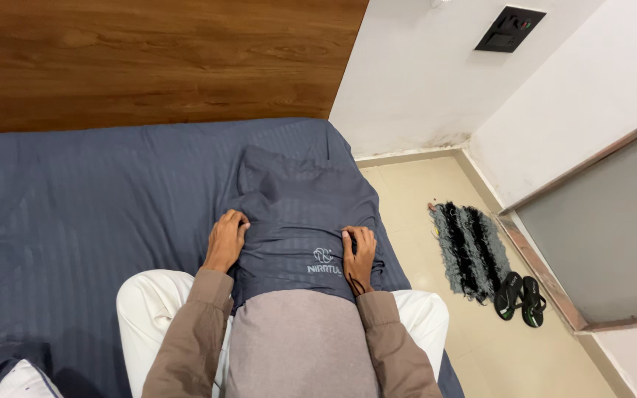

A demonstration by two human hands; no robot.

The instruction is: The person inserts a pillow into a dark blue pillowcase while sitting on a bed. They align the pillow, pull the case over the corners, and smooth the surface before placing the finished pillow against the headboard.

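A dark blue-grey pillowcase (298, 214) covers a pillow that lies on the bed, its open end toward me with a small white print on it. My left hand (225, 239) grips the left edge of the pillowcase. My right hand (360, 254) pinches its right edge. A grey-brown pillow end (296, 343) shows below the case, between my brown sleeves and against my lap.
The bed wears a dark blue striped sheet (75, 214) with a wooden headboard (149, 59) behind. To the right are a tiled floor, a black-and-grey striped mat (472, 247), black sandals (519, 298), a wall switch panel (509, 29) and a grey door.
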